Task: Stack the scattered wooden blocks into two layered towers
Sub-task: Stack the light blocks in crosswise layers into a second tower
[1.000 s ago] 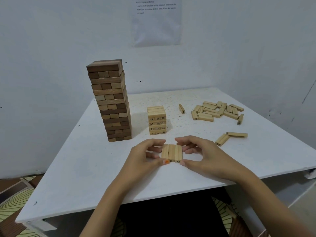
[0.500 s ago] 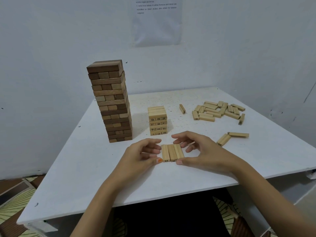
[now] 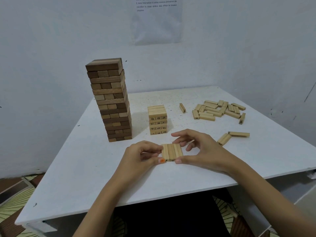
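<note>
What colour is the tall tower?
The tall tower mixes dark and light brown blocks; seen in the head view.

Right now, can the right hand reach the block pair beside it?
Probably yes: the pair lies close by the right hand, nothing between; its fingers hold the three-block row, though.

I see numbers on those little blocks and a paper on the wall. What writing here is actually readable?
"12", "05", "26": small light tower, top numbered row.
"37", "48", "41": next row down.
"31", "52": third row; left number unclear.
"1", "15", "24": bottom row.
"36": end of a loose block.
"4", "2": three blocks pinched by left hand and right hand; partly covered.
Wall paper: print too blurred to read.
</note>
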`<action>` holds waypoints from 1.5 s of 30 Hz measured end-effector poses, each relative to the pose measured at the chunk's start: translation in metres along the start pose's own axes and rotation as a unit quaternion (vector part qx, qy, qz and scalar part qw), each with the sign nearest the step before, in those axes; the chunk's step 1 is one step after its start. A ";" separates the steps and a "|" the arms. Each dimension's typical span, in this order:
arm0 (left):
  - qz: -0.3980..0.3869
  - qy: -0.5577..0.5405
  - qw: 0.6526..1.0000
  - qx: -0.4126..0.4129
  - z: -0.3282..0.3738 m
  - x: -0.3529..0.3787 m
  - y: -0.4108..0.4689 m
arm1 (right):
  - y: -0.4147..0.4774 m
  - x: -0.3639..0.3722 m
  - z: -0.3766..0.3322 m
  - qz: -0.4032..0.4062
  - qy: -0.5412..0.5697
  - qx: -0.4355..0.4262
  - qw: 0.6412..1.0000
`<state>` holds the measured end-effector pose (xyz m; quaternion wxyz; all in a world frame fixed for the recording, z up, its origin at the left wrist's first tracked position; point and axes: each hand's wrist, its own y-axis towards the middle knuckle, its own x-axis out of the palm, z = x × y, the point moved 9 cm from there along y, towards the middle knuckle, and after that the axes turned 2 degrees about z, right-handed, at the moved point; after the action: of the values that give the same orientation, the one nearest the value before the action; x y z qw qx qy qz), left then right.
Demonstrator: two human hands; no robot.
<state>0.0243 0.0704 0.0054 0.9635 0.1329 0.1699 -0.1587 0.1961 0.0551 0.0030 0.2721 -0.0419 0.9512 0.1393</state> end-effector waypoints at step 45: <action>-0.018 0.046 0.989 0.142 0.043 -0.001 0.014 | 0.016 -0.023 -0.043 0.001 0.013 -0.094 0.995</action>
<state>0.0408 0.0696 0.0477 0.9230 0.2727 0.1920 -0.1921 0.1912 0.0581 0.0536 0.2543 -0.0677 0.9374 0.2280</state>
